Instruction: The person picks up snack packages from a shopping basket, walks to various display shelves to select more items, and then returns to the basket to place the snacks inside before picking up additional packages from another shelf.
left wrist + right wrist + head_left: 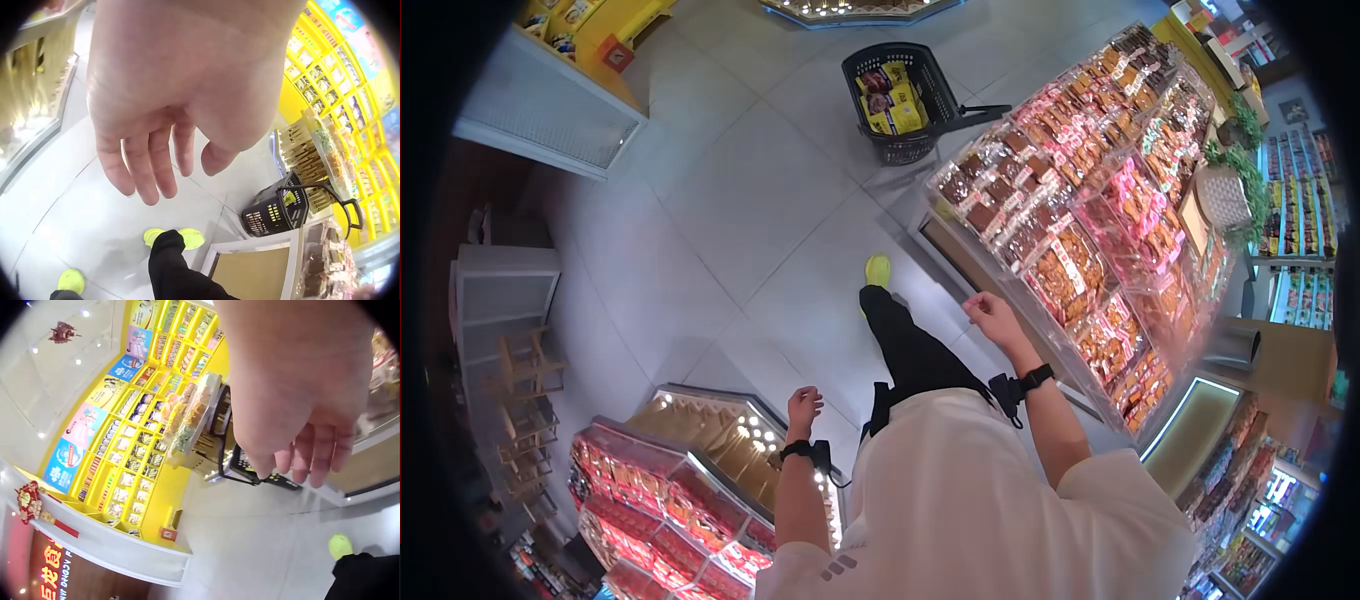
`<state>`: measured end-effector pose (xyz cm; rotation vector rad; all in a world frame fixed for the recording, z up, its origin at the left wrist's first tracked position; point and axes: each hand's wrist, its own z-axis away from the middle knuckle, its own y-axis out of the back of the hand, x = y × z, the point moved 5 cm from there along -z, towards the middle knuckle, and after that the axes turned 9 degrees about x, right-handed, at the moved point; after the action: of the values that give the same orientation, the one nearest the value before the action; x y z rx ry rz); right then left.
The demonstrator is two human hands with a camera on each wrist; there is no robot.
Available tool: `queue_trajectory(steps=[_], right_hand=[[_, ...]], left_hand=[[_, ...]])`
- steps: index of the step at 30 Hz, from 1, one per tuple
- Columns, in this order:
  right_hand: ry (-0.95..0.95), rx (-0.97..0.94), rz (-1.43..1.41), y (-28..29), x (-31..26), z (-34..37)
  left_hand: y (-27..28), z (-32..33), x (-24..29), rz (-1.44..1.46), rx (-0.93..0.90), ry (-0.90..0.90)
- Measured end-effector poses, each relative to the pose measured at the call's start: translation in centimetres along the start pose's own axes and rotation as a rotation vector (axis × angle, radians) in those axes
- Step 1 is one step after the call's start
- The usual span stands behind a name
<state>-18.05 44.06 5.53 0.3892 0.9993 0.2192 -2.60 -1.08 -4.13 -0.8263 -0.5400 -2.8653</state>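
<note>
Two empty hands, with the shopping basket (905, 152) on the floor (720, 210) at the far side.
The right hand (994, 320) is the nearer to it, just beside the snack stand (972, 262) on the right; the left hand (804, 408) hangs well apart. From the right fingers the basket lies far and slightly left, its long axis running near to far, its handle (978, 114) pointing right. Both hands' fingers are loosely bent, slightly apart, gripping nothing.

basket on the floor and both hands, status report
Left hand empty; right hand empty, near display stand. Black basket on floor ahead, yellow packs inside. Stand's corner close on basket's right.
</note>
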Motion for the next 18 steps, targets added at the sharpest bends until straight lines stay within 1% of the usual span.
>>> queue_trajectory(steps=[2, 3, 5, 6, 7, 9, 10, 11, 12, 13, 14, 15, 16, 17, 18], right_hand=[[0.097, -0.017, 0.014, -1.3, -3.5, -0.1], [-0.042, -0.123, -0.064, -9.6, -7.8, -5.7], [0.154, -0.094, 0.119, -12.5, -14.8, -13.1], [0.223, -0.118, 0.091, -13.6, -18.8, -16.2], [0.274, -0.163, 0.060, -15.6, -22.1, -18.4], [0.314, -0.232, -0.004, -19.5, -27.5, -22.9], [0.188, -0.314, -0.102, -21.4, -29.5, -25.2], [0.062, -0.389, -0.207, -23.3, -31.4, -27.5], [0.048, -0.375, -0.223, -24.6, -33.3, -30.1], [-0.107, -0.366, -0.348, -26.0, -34.2, -32.8], [-0.265, -0.356, -0.475, -27.1, -34.6, -35.4], [-0.289, -0.340, -0.493, -28.3, -34.9, -38.3], [-0.347, -0.252, -0.561, -29.1, -34.5, -41.4], [-0.408, -0.160, -0.624, -29.9, -33.7, -44.8], [-0.451, -0.069, -0.669, -30.2, -32.4, -48.0]], left_hand=[[-1.3, -0.6, 0.6, 0.054, -0.040, -0.022], [5.9, -2.1, 6.8, -0.065, 0.058, 0.092], [4.0, -6.6, 13.1, -0.022, 0.059, 0.129], [2.9, -9.0, 16.0, -0.001, 0.039, 0.101], [3.7, -10.2, 18.3, -0.022, 0.040, 0.114], [4.3, -13.9, 24.4, -0.133, 0.096, 0.002], [4.4, -16.1, 27.1, -0.113, 0.113, -0.051], [4.2, -17.6, 30.9, -0.186, 0.131, -0.109], [3.8, -20.0, 34.4, -0.255, 0.113, -0.158], [3.4, -22.5, 37.9, -0.326, 0.090, -0.207], [2.7, -25.5, 40.8, -0.353, 0.074, -0.203], [1.8, -28.5, 44.5, -0.451, 0.053, -0.368], [0.3, -31.4, 48.1, -0.545, 0.021, -0.535], [-1.8, -34.6, 51.9, -0.572, -0.008, -0.526], [-4.0, -36.8, 56.3, -0.648, -0.040, -0.586]])
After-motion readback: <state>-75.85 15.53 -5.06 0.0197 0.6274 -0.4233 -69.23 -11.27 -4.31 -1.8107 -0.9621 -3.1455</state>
